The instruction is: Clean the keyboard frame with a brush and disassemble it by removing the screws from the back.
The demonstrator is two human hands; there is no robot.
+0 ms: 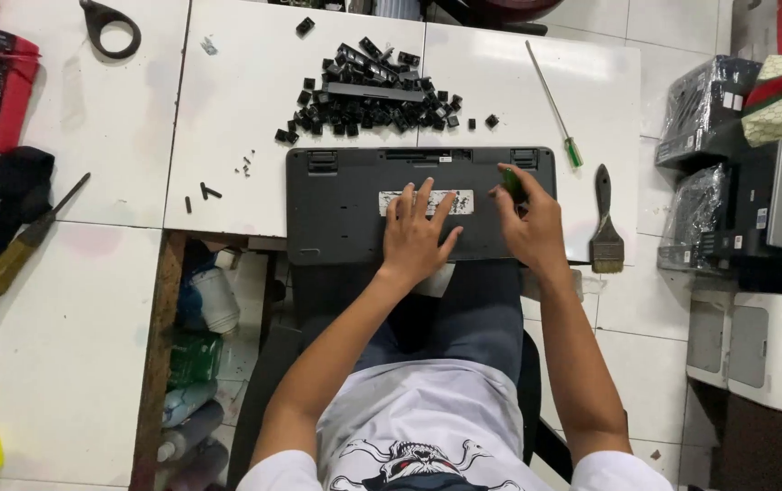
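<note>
White table (254, 155) bears upturned keyboard (345, 214); left hand (416, 232) flat; right hand (529, 223) grips screwdriver (512, 185).

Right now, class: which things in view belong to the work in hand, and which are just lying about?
In use:
left hand
right hand
upturned keyboard
small green-handled tool
heap of black keycaps

Lying about:
paintbrush
long green-handled screwdriver
wooden-handled screwdriver
stacked printers
</note>
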